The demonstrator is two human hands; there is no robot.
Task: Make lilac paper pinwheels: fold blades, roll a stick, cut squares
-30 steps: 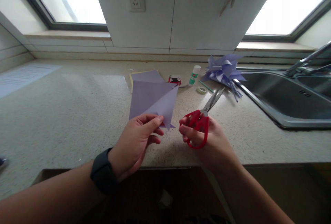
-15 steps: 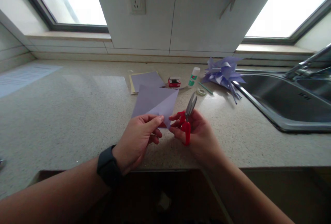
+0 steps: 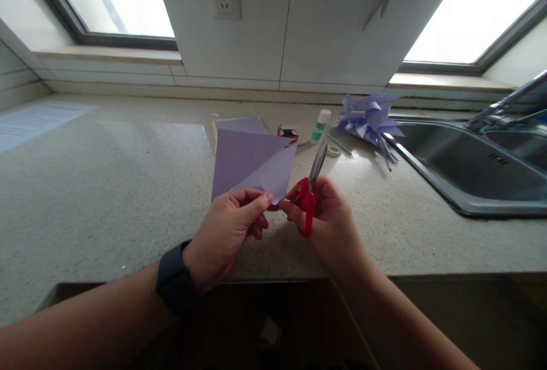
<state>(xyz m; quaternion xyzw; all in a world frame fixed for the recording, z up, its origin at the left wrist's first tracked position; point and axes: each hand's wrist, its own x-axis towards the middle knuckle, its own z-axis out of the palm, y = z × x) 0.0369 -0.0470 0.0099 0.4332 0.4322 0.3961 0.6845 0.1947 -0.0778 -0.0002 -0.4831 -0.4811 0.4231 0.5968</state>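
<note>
My left hand [image 3: 241,219] pinches the near right corner of a sheet of purple paper [image 3: 245,156] between thumb and fingers. The sheet is raised off the counter, and a diagonal line splits it into a darker and a lighter half. In my right hand [image 3: 331,222] is a pair of scissors [image 3: 308,202] with red handles, its blades pointing up and away from me. The right thumb and fingertips are close to the paper's corner; whether they touch it is hard to make out. A dark watch [image 3: 176,279] sits on my left wrist.
Behind the sheet lie more purple paper [image 3: 241,124], a small red box [image 3: 288,132], a glue stick [image 3: 320,126], a tape roll [image 3: 333,151] and a green stick [image 3: 339,145]. A purple paper pinwheel [image 3: 370,119] rests beside the steel sink [image 3: 465,210]. Printed sheets [image 3: 38,122] lie far left.
The purple sheet has been lifted and tilted up, now covering part of the red box. My right fingertips have shifted slightly at its corner, with the scissors still in that hand.
</note>
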